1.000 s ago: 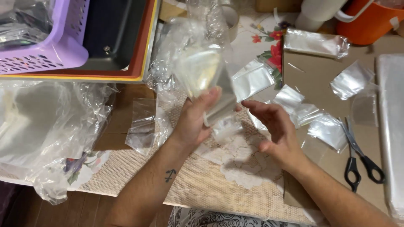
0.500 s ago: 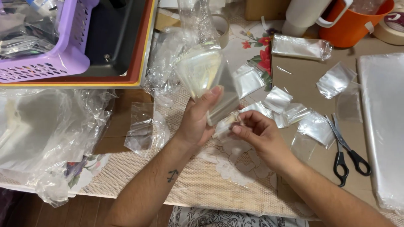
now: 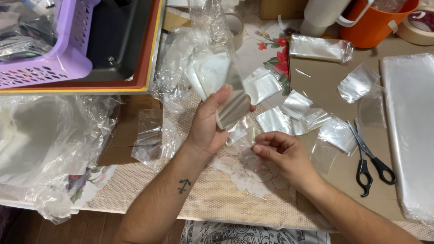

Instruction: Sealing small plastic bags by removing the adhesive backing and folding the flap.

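While your left fingers curl around a stack of clear bags, thumb pressed on its front face, your left hand holds the stack tilted above the tabletop. Your right fingers are pinched shut on one clear bag, which hangs crumpled between the two hands, just below the stack. Your right hand sits low over the lace mat.

Beyond the right hand, loose bags lie scattered on brown cardboard, with black scissors just to their right. A flat wrapped pack lies at the far right. Behind are an orange bucket and a tape roll.

To your left, crumpled film spreads over the tabletop's edge, and a single bag lies beside your left wrist. A purple basket sits in a red-rimmed tray at the back left.
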